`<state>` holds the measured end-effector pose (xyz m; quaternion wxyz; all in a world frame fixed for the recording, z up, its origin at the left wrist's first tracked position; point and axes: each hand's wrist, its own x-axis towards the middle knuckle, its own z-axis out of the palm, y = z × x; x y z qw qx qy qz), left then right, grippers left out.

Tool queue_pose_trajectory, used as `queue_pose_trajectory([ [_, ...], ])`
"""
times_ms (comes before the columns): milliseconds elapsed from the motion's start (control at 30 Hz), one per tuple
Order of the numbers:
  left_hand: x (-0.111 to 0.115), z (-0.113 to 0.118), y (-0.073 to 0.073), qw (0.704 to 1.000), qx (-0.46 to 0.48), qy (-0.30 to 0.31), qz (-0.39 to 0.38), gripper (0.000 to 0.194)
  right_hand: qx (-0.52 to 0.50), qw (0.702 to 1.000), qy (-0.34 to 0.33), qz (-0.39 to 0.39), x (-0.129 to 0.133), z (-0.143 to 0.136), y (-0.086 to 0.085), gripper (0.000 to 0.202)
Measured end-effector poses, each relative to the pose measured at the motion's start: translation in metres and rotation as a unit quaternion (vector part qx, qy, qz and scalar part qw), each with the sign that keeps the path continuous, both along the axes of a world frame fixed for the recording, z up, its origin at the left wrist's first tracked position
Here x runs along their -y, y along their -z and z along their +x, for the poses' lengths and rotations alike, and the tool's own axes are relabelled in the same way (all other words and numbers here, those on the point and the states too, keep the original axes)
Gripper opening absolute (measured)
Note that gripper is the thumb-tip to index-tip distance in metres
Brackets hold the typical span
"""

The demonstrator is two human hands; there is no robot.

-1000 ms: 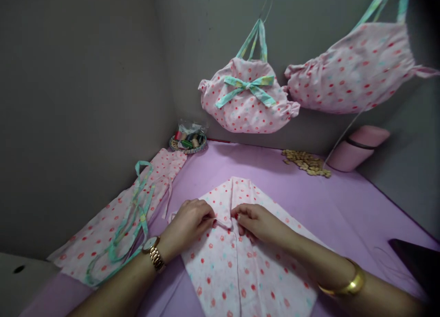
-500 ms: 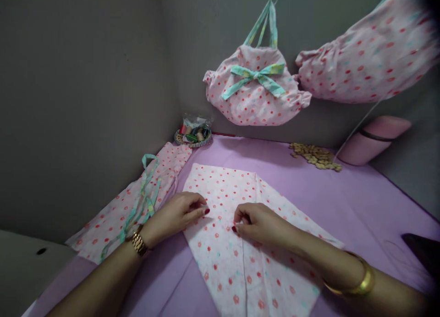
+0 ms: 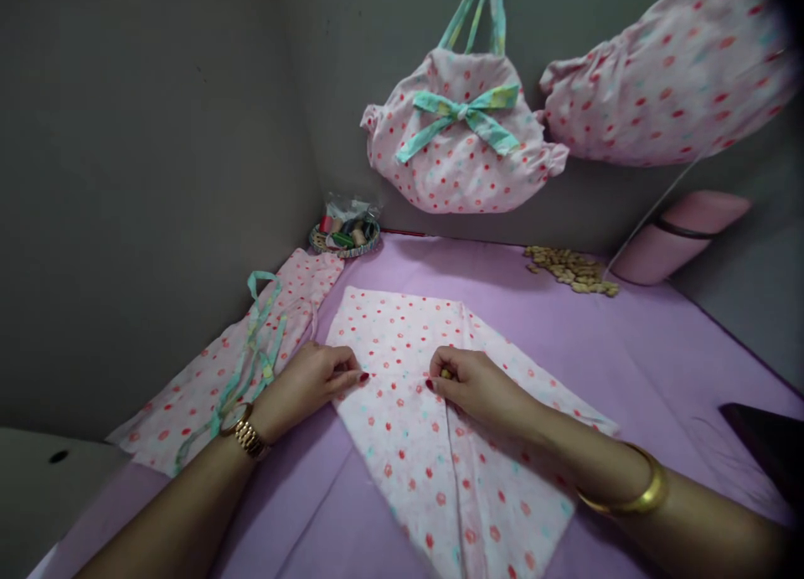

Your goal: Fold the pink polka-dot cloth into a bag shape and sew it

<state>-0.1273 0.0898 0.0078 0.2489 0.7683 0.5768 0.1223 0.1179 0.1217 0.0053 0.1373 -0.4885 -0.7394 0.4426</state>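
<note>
A white-pink dotted fabric piece (image 3: pixel 408 436) lies spread in front of me, with a long fold running down it. My left hand (image 3: pixel 320 376) is closed in a pinch at the fabric's left edge. Further right, my right hand (image 3: pixel 461 379) pinches the same cloth near the fold, its fingers curled. Something small and yellowish shows inside those curled fingers; its kind is unclear. A faint line crosses the cloth between both hands.
Left lies another dotted cloth piece (image 3: pixel 194 386) with green ties. Behind are a basket of thread spools (image 3: pixel 344 237), a pile of small tan pieces (image 3: pixel 574 271) and a pink cylinder (image 3: pixel 657 252). Dotted bags (image 3: pixel 465 173) hang above. A dark object (image 3: pixel 760 445) lies right.
My left hand has shifted slightly left and up, onto the cloth's edge. The right hand has turned a little, and a yellowish thing now shows in it. The view has tilted slightly down.
</note>
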Motion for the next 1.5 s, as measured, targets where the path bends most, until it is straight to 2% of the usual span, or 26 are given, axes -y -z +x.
queue_pose_trajectory([
  [167, 0.003, 0.002, 0.004, 0.999, 0.001, -0.006, 0.047, 0.023, -0.028, 0.999, 0.016, -0.027, -0.004, 0.007, -0.003, 0.007],
  [300, 0.005, 0.003, 0.006, 0.998, 0.012, 0.006, 0.066, 0.022, -0.079, 0.993, 0.083, -0.01, -0.017, 0.023, -0.013, 0.012],
  [367, 0.005, 0.005, 0.006, 0.997, 0.015, 0.012, 0.075, 0.021, -0.07, 0.993, 0.096, -0.006, -0.022, 0.03, -0.014, 0.012],
  [500, 0.004, 0.007, 0.008, 0.997, 0.007, 0.016, 0.078, 0.022, 0.034, 0.999, 0.019, 0.031, -0.016, 0.027, -0.009, 0.015],
  [567, 0.004, 0.007, 0.008, 0.997, 0.01, 0.017, 0.076, 0.021, 0.054, 0.997, -0.011, 0.056, -0.009, 0.02, -0.007, 0.015],
  [800, 0.006, 0.003, 0.005, 0.997, 0.008, 0.023, 0.069, 0.026, 0.096, 0.991, -0.053, 0.078, 0.004, 0.008, -0.008, 0.015],
  [933, 0.005, 0.003, 0.005, 0.998, 0.015, 0.018, 0.063, 0.02, 0.111, 0.99, -0.049, 0.073, 0.004, 0.009, -0.007, 0.015],
  [1067, 0.008, 0.003, 0.008, 0.996, 0.004, 0.012, 0.09, 0.014, 0.113, 0.989, -0.033, 0.087, 0.004, 0.011, -0.007, 0.013],
  [1133, 0.012, 0.004, 0.007, 0.992, -0.007, 0.002, 0.125, 0.015, 0.116, 0.985, -0.008, 0.129, 0.008, 0.013, -0.011, 0.013],
  [1200, 0.019, 0.009, 0.004, 0.987, -0.016, 0.011, 0.159, 0.023, 0.107, 0.975, -0.008, 0.197, 0.018, 0.015, -0.015, 0.018],
  [1267, 0.026, 0.016, 0.003, 0.984, -0.029, 0.051, 0.166, 0.034, 0.097, 0.963, -0.067, 0.244, 0.033, 0.014, -0.015, 0.023],
  [1367, 0.034, 0.029, 0.007, 0.982, -0.068, 0.12, 0.126, 0.048, 0.079, 0.933, -0.206, 0.284, 0.056, 0.009, -0.008, 0.033],
  [1500, 0.037, 0.037, 0.019, 0.977, -0.103, 0.169, 0.079, 0.054, 0.06, 0.887, -0.332, 0.316, 0.066, 0.005, 0.004, 0.07],
])
